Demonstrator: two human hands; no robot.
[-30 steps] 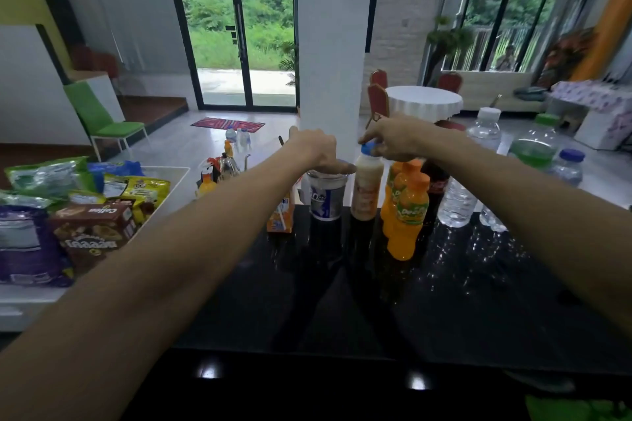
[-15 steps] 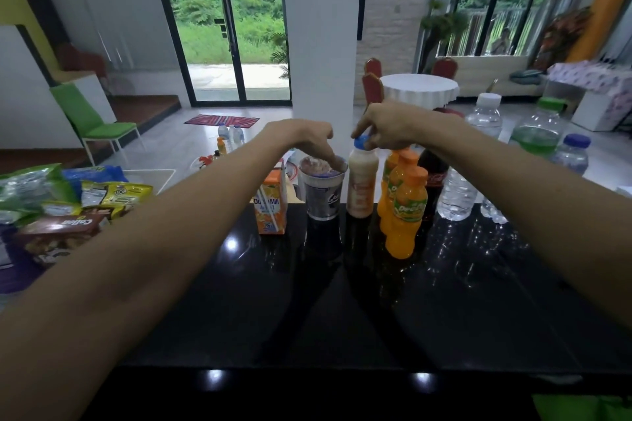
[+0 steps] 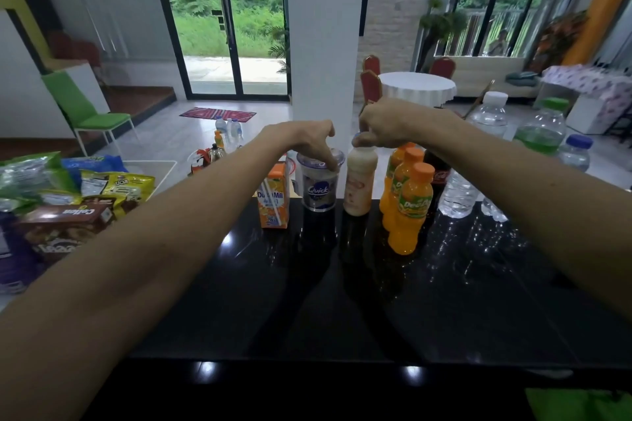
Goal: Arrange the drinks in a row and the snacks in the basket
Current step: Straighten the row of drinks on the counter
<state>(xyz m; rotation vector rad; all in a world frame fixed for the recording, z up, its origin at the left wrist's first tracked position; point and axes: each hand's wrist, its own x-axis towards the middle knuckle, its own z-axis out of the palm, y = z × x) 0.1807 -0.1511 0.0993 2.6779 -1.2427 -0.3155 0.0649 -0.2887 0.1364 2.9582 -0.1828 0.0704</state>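
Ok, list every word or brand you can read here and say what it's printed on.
"Dutch Mill", partly blocked: orange carton.
"Quick": clear cup under the left hand.
"DeeDo", roughly: front orange bottle.
"Collon", upside down: brown snack box.
"UOA"-like letters: yellow bag.
Too blurred: milky bottle held by the right hand, cola bottle, water bottles.

White pillar (image 3: 325, 31), glass doors (image 3: 222, 17), daylight.

Bare counter (image 3: 342, 301) before crowded bottles (image 3: 407, 208)
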